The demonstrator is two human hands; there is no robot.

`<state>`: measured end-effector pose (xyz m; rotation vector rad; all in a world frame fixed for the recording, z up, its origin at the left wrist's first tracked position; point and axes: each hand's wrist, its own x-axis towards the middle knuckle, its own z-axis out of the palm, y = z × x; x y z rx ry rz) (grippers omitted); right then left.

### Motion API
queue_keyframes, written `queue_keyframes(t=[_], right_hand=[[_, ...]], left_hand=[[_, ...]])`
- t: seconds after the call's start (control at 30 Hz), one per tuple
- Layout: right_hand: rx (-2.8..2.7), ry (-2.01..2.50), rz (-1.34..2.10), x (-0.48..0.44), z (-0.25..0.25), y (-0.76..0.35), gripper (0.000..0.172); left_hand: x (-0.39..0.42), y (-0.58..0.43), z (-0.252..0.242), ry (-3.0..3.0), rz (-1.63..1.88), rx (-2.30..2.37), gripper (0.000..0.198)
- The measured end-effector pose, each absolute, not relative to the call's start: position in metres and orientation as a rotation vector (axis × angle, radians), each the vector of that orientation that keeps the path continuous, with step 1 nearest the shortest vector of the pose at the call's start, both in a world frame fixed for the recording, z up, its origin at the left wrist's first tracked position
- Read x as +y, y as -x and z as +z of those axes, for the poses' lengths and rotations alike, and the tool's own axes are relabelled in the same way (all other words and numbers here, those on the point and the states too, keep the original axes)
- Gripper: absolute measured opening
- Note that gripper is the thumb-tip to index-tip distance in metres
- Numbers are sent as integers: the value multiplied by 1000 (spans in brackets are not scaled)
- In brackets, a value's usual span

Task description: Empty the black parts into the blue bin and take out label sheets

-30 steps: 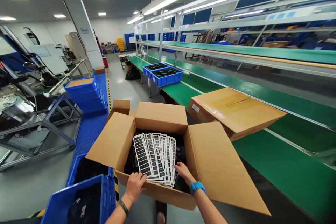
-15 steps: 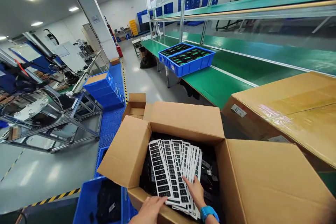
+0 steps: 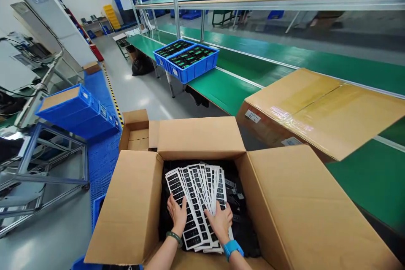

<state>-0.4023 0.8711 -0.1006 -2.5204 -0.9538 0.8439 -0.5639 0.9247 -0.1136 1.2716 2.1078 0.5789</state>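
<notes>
- I see the fanned black-and-white label sheets (image 3: 196, 194) inside the open cardboard carton (image 3: 199, 135), on top of dark contents.
- I have the left hand (image 3: 177, 214) at their left edge, thumb and fingers parted; I can't tell whether it grips.
- I have the right hand (image 3: 220, 220) over their right side, fingers spread, its grip equally unclear to me.
- Beyond, I see a taped carton (image 3: 319, 107) on the green bench (image 3: 228, 90).

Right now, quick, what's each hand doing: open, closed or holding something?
Left hand: open, at the left side of the fanned black-and-white sheets.
Right hand: open, fingers spread over the sheets' right side.
</notes>
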Motion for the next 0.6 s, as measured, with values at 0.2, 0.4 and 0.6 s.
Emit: queue_keyframes(t=[0.2, 0.4, 0.6], right_hand=[[-722, 2593, 1139, 873, -91, 392, 73], [-695, 2393, 1069, 867, -114, 391, 78], [-604, 2285, 953, 870, -122, 393, 89]], left_hand=[[914, 561, -120, -1385, 478, 1910, 73], [921, 559, -105, -1273, 319, 1929, 79], [933, 559, -97, -1100, 258, 1957, 76]])
